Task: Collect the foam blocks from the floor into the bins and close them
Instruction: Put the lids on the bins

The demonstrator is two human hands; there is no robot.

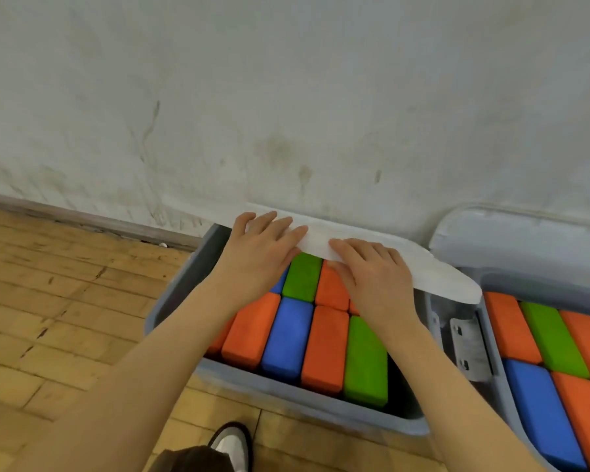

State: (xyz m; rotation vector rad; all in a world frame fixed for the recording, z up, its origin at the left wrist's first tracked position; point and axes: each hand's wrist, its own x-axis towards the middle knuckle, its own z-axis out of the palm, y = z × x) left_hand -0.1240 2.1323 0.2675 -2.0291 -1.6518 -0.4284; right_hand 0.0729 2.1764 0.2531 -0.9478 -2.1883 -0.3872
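A grey bin (pixel 171 301) stands on the floor against the wall, packed with orange (pixel 249 328), blue (pixel 286 335) and green (pixel 367 359) foam blocks. Its pale lid (pixel 440 277) hangs tilted over the bin's far edge. My left hand (pixel 259 253) rests on the lid's left part with its fingers laid flat on top. My right hand (pixel 375 281) grips the lid's near edge, fingers curled over it. A second grey bin (pixel 491 335) to the right holds more blocks, and its lid (pixel 525 240) leans open against the wall.
A stained white wall (pixel 286 97) rises right behind both bins. Wooden parquet (pixel 65 318) spreads to the left and in front. My shoe (pixel 232 444) is just before the left bin. A metal latch (pixel 467 349) sits between the bins.
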